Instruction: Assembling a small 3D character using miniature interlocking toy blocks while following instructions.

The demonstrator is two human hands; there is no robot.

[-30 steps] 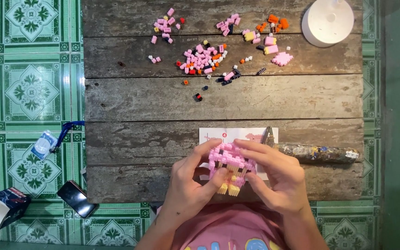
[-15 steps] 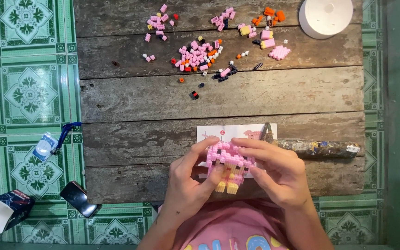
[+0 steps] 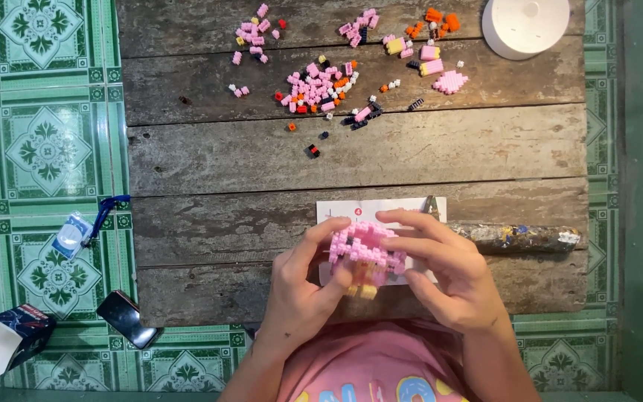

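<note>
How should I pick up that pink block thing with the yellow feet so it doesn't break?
Probably best by its wide pink body, one hand on each side, as the left hand and right hand hold the pink block model now. The small yellow bricks underneath stick out and look likelier to snap off, so leave those alone.

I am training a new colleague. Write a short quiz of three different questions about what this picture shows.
1. True or false: both hands hold the pink brick model.
2. What lies under the model? A) a paper sheet B) a cloth C) a plate
3. Fill in: the white round container stands at the table's far ____ corner.

Key:
1. True; the left hand and right hand grip it.
2. A, the paper sheet.
3. Right, past the loose bricks on the wooden table.
</note>
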